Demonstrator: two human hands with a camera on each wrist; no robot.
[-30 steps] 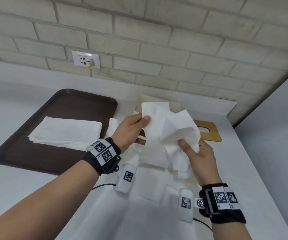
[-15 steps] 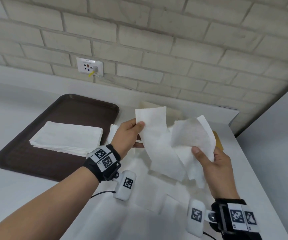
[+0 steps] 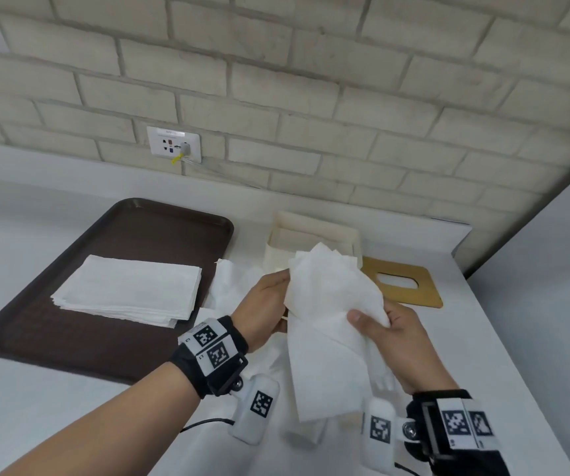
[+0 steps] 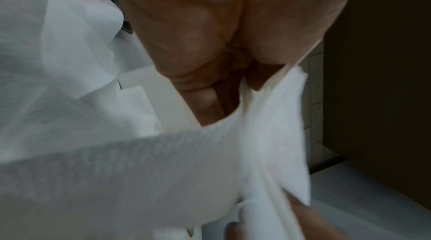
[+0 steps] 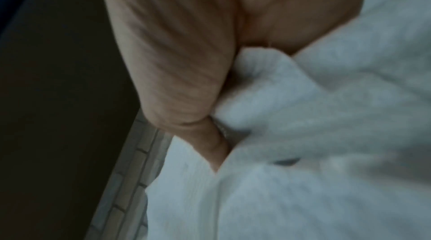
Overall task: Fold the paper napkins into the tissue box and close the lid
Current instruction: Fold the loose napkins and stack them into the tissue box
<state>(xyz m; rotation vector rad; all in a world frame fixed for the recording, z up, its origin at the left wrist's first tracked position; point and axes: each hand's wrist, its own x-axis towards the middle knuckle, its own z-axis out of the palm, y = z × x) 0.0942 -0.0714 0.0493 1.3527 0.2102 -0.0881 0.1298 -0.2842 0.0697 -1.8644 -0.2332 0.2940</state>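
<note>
Paper napkins (image 3: 331, 304), white and crumpled, are pinched between left hand (image 3: 263, 310) and right hand (image 3: 396, 341), held above the table in front of the open tissue box (image 3: 314, 235). Lid (image 3: 402, 285) lies beside the box. Since half a second ago, the hands have closed together, bunching the spread sheets.

Black wristbands (image 3: 208, 359), apparently checker-patterned tags.
</note>
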